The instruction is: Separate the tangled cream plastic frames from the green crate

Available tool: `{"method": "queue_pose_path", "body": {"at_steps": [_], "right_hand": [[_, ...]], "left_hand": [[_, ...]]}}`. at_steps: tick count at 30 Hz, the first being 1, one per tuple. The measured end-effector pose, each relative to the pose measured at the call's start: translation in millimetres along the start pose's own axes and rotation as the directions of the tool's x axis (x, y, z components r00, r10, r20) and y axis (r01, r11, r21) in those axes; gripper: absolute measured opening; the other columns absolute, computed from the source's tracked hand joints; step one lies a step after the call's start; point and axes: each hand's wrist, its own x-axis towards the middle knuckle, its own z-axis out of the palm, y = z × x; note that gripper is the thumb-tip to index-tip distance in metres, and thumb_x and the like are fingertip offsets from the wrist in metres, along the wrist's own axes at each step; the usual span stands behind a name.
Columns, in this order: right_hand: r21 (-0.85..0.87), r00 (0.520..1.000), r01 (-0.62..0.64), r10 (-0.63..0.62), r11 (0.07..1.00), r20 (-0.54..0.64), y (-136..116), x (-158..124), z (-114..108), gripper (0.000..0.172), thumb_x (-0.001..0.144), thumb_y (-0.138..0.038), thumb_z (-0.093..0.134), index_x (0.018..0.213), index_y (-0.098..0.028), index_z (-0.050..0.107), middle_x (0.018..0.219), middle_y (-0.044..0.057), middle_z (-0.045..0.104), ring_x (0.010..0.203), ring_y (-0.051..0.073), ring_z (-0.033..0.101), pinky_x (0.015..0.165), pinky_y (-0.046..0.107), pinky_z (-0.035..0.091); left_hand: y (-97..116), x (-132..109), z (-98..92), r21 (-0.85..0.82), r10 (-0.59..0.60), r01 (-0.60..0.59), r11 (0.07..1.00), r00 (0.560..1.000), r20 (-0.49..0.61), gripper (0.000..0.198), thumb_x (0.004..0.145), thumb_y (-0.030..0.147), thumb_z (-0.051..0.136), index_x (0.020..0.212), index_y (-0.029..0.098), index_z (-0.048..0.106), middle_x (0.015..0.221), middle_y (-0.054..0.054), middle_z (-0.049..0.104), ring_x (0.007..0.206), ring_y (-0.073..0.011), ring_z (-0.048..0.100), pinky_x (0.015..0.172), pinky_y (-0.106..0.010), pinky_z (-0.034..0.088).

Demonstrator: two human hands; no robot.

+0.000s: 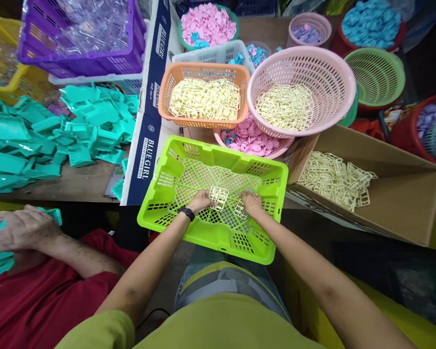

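Observation:
Over the bright green basket (pixel 212 145) in front of me, my left hand (pixel 200 200) grips a cream plastic frame of small moulded parts (pixel 219 198) by its left edge. My right hand (pixel 252 202) is lower at the right, its fingers curled down at a second cream frame (pixel 241 210). That second frame lies at or just above the mesh floor; the right fingertips are partly hidden, so its hold is hard to make out. A black band circles my left wrist.
Behind stand an orange basket (pixel 203 120) and a pink basket (pixel 256 72) of cream pieces. A cardboard box (pixel 396 177) with cream frames is at right. A beer carton flap (pixel 145 121) rises at left, beside teal parts (pixel 94 116). Another person's hands (pixel 20 230) hold teal pieces.

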Motion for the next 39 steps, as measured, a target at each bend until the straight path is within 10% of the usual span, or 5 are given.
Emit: {"method": "queue_pose_path", "body": {"at_steps": [10, 16, 23, 34, 39], "right_hand": [[0.077, 0.999, 0.052, -0.052, 0.996, -0.004, 15, 11, -6, 0.04, 0.07, 0.008, 0.054, 0.102, -0.009, 0.071, 0.098, 0.016, 0.073, 0.095, 0.026, 0.068, 0.09, 0.04, 0.054], [0.285, 0.971, 0.211, -0.168, 0.935, -0.17, 41, 2, -25, 0.015, 0.084, -0.029, 0.063, 0.088, -0.015, 0.064, 0.092, 0.009, 0.07, 0.086, 0.021, 0.064, 0.077, 0.031, 0.047], [0.947, 0.959, 0.277, 0.018, 0.165, -0.284, 53, -28, -46, 0.069, 0.039, -0.069, 0.087, 0.083, -0.018, 0.069, 0.08, 0.005, 0.07, 0.079, 0.019, 0.061, 0.076, 0.032, 0.047], [0.936, 0.949, 0.302, 0.15, -0.179, -0.277, 59, -57, -87, 0.062, 0.04, -0.054, 0.097, 0.086, -0.019, 0.075, 0.085, 0.005, 0.074, 0.071, 0.013, 0.061, 0.054, 0.02, 0.045], [0.808, 0.859, 0.492, 0.331, -0.326, -0.39, 72, -46, -152, 0.035, 0.065, -0.032, 0.091, 0.091, -0.017, 0.072, 0.095, 0.005, 0.073, 0.077, 0.011, 0.063, 0.057, 0.017, 0.053]], "left_hand": [[14, -23, 6.3, -0.287, -0.112, 0.105, 0.952, 0.994, -0.009, 0.037, 0.051, 0.005, 0.09, 0.081, 0.011, 0.07, 0.076, -0.004, 0.074, 0.063, -0.0144, 0.067, 0.065, -0.03, 0.058], [23, -31, 7.1, -0.349, -0.054, 0.039, 0.936, 0.998, -0.034, 0.033, 0.056, -0.001, 0.086, 0.081, 0.01, 0.068, 0.069, -0.002, 0.072, 0.058, -0.0134, 0.066, 0.059, -0.027, 0.059], [39, -41, 4.1, -0.419, 0.067, -0.086, 0.904, 0.996, -0.06, 0.041, 0.048, 0.01, 0.094, 0.078, 0.01, 0.066, 0.063, -0.001, 0.07, 0.057, -0.0124, 0.066, 0.056, -0.023, 0.057], [79, -57, 4.3, -0.384, 0.284, -0.284, 0.879, 0.957, -0.058, 0.058, 0.044, 0.027, 0.098, 0.093, 0.01, 0.074, 0.083, -0.008, 0.078, 0.071, -0.0146, 0.069, 0.069, -0.027, 0.057], [93, -67, 8.3, -0.408, 0.289, -0.284, 0.867, 0.956, -0.051, 0.065, 0.04, 0.025, 0.099, 0.098, 0.009, 0.074, 0.086, -0.009, 0.079, 0.071, -0.0138, 0.069, 0.068, -0.025, 0.057]]}}
